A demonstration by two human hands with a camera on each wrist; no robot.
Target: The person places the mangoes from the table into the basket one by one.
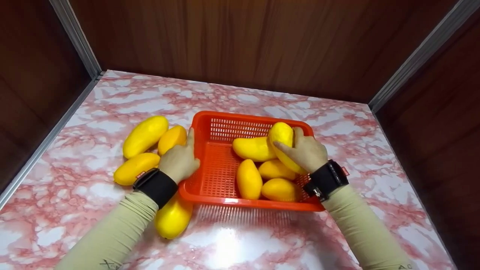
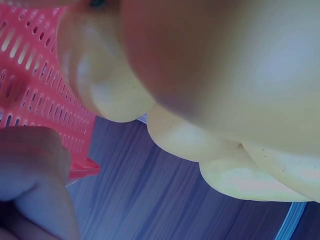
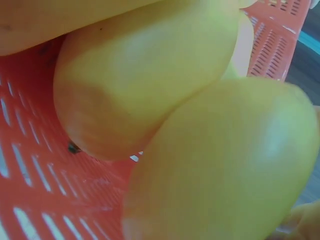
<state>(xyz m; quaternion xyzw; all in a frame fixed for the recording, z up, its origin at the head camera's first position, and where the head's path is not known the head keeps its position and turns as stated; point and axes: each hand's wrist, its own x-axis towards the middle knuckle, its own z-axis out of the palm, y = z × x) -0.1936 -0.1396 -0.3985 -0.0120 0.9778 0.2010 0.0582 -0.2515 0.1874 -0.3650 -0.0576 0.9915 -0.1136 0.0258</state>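
Observation:
An orange-red plastic basket [image 1: 240, 202] with slotted walls stands on the table. At its left rim my left hand [image 1: 178, 160] grips the edge, the index finger lying along the rim and the thumb over the inner side. My right hand [image 1: 309, 152] is over the basket's right part, thumb and fingers around a yellow mango [image 1: 282, 135]. That mango leans over several others inside, among them a long mango [image 1: 253, 149] and a smaller upright one [image 1: 249, 180]. In the right wrist view the held mango [image 3: 220, 165] overlaps another mango [image 3: 140, 80].
Left of the basket lie several more mangoes, including a large one [image 1: 146, 135] and a lower one [image 1: 137, 168]. Another mango [image 1: 174, 219] sits by the basket's front left corner, partly under my left wrist. Dark wood panels [image 1: 240, 45] enclose the pink-and-white marbled table [image 1: 360, 150].

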